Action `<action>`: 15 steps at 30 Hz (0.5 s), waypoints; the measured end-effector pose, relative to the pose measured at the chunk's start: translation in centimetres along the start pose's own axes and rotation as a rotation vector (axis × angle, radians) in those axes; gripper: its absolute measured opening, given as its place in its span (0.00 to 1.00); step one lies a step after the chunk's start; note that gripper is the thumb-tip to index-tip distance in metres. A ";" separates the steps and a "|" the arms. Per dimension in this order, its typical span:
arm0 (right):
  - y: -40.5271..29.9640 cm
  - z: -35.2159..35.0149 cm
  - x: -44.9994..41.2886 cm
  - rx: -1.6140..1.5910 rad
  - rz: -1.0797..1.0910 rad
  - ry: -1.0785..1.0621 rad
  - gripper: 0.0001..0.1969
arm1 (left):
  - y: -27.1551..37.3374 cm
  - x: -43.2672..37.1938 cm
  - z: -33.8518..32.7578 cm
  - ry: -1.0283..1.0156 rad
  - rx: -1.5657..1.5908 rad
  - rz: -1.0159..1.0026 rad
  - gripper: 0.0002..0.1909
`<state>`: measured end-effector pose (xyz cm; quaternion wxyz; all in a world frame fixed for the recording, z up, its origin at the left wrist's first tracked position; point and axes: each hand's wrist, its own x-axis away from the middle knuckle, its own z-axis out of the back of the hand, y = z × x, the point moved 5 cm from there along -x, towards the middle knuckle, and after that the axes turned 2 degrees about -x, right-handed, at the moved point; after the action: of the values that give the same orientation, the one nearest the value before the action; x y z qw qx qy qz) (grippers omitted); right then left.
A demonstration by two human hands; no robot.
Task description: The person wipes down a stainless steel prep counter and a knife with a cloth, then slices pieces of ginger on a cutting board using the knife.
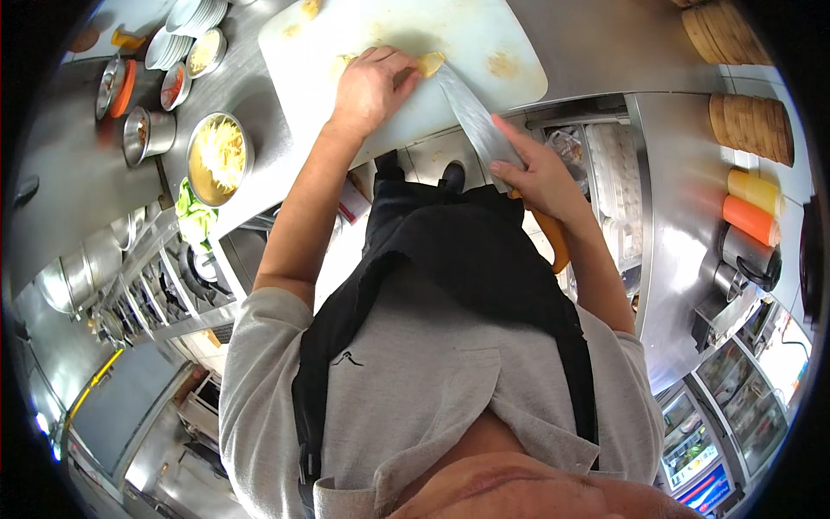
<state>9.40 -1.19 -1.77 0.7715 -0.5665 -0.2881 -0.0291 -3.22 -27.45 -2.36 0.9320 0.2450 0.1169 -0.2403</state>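
Observation:
A white cutting board [415,117] with yellowish stains lies on the steel counter. My left hand [376,84] rests on it, its fingertips at a small yellow piece of food [430,64] that I cannot name for sure. The tip of a wide-bladed kitchen knife [476,117] touches or lies beside that piece. My right hand [535,172] grips the knife near the handle, with thumb and a finger on the blade; the handle looks orange. More yellow bits show beside my left hand, partly hidden by it, and another yellow piece [310,8] is at the board's far edge.
Left of the board stands a steel bowl [220,159] of pale yellow shreds, with green leaves [194,214] by it. Small bowls and stacked white dishes [194,16] stand beyond. Bamboo steamers [749,128] and squeeze bottles [752,219] line the right side. An open drawer [613,168] holds containers.

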 end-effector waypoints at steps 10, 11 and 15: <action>2.8 -0.9 -1.8 0.081 0.222 0.065 0.39 | -0.1 -0.8 -0.1 -0.039 0.027 -0.013 0.06; 2.6 -0.9 -2.1 0.100 0.317 0.080 0.39 | -0.2 -1.6 0.1 -0.037 0.024 -0.015 0.06; 0.7 -0.8 -1.5 -0.012 0.242 0.032 0.39 | 0.1 -5.8 -0.6 -0.227 -0.069 -0.113 0.07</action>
<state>8.74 -2.12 -3.24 0.7706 -0.6011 -0.2050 0.0534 -8.20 -24.76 -0.88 0.9321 0.1769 0.0324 -0.3144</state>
